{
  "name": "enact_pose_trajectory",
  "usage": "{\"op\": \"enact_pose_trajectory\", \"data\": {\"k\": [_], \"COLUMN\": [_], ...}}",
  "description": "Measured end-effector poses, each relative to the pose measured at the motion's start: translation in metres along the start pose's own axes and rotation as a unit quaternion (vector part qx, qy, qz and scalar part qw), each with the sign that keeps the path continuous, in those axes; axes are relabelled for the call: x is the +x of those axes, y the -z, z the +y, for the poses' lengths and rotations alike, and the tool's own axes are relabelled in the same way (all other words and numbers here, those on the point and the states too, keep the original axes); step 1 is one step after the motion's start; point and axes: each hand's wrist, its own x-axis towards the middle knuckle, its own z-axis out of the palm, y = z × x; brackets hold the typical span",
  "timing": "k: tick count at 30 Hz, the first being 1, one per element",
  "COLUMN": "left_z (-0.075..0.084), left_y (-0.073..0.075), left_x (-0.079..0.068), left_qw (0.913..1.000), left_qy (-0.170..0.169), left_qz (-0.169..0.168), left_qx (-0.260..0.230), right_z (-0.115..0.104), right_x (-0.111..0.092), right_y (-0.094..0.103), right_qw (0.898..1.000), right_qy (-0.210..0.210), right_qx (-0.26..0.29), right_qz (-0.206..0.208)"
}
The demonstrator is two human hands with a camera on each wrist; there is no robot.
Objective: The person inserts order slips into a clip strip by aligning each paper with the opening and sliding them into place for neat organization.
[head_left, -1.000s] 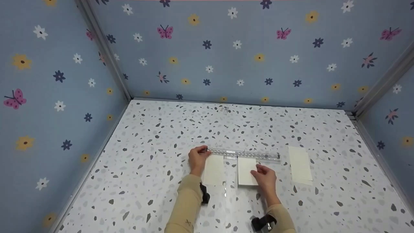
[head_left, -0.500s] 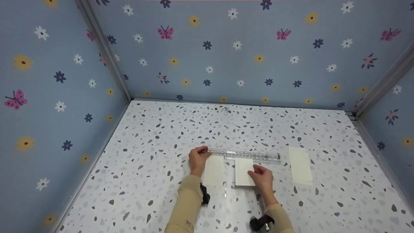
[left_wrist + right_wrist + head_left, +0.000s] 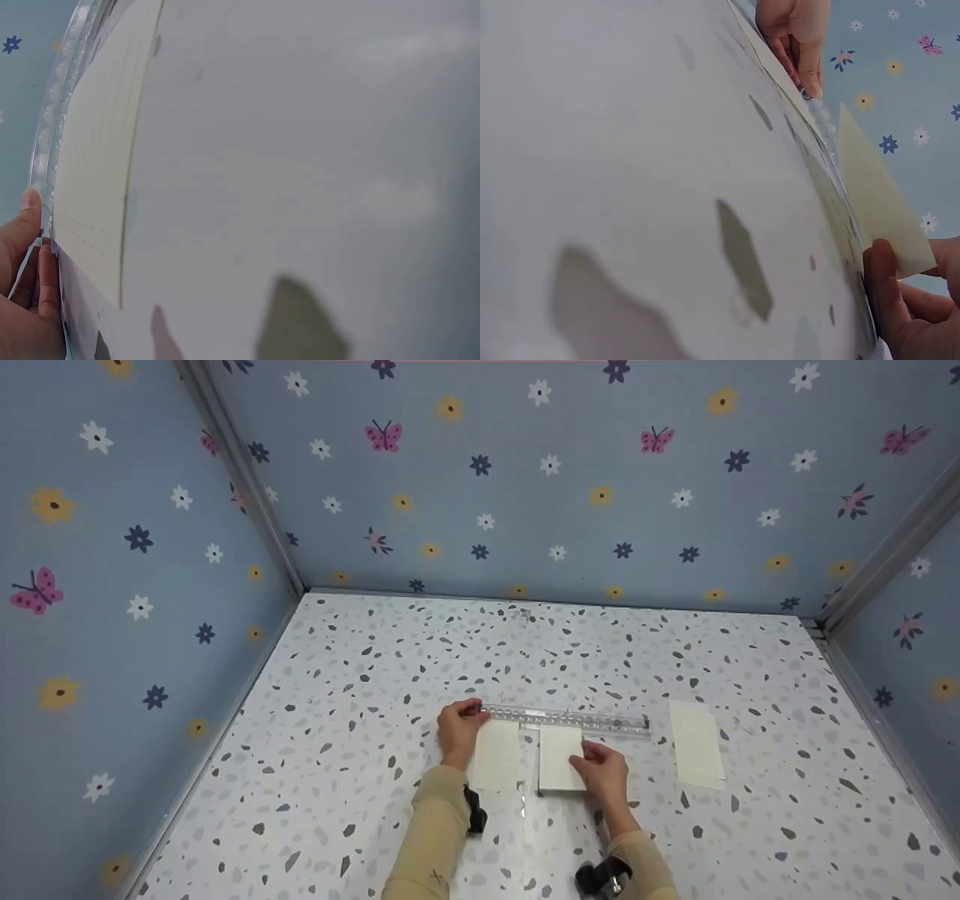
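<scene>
My left hand (image 3: 459,729) pinches the left end of a clear plastic strip (image 3: 615,724) with a row of round, bead-like shapes along it. In the left wrist view the thumb (image 3: 31,201) lies on that end. Just below the strip, a cream paper slip (image 3: 496,755) lies flat beside the left hand. My right hand (image 3: 606,772) pinches the right edge of another cream paper slip (image 3: 559,759), its top edge close to the strip. From the right wrist, this held slip (image 3: 877,199) stands raised off the table, thumb against it.
Two overlapping cream paper slips (image 3: 695,742) lie to the right on the speckled white table (image 3: 390,660). Blue flowered panels (image 3: 525,487) wall in the back and sides. A black wrist mount (image 3: 596,877) sits on the right forearm.
My right hand has slid the held paper slip a little to the left, towards the slip lying flat. My left hand stays on the strip's end.
</scene>
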Motion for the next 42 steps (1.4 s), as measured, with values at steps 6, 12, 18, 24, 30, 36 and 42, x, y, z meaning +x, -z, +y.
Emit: {"op": "enact_pose_trajectory", "data": {"k": [6, 12, 18, 24, 30, 36, 42], "left_z": [-0.001, -0.001, -0.001, 0.001, 0.001, 0.001, -0.001], "left_y": [0.000, 0.000, 0.000, 0.000, 0.001, 0.001, 0.000], "left_x": [0.001, 0.001, 0.000, 0.000, -0.001, 0.000, 0.001], "left_qw": [0.9999, 0.9999, 0.9999, 0.9999, 1.0000, 1.0000, 0.9999], "left_qy": [0.010, 0.012, 0.013, 0.003, -0.001, 0.003, 0.004], "left_qz": [-0.002, -0.004, -0.005, -0.001, 0.000, -0.004, -0.001], "left_qx": [0.007, 0.011, 0.009, 0.011, 0.006, 0.006, 0.010], "right_z": [-0.002, -0.003, -0.004, -0.003, -0.003, -0.004, -0.006], "right_x": [-0.001, -0.002, -0.002, -0.003, -0.003, -0.004, -0.004], "right_y": [-0.002, -0.004, -0.006, -0.008, -0.010, -0.011, -0.013], "right_qw": [1.000, 1.000, 1.000, 1.000, 1.000, 1.000, 1.000], "right_qy": [-0.013, -0.010, -0.012, 0.001, 0.016, 0.009, 0.005], "right_qx": [-0.002, 0.003, -0.004, -0.009, -0.018, -0.015, -0.014], "right_qz": [-0.009, -0.014, -0.013, -0.012, -0.012, -0.016, -0.022]}}
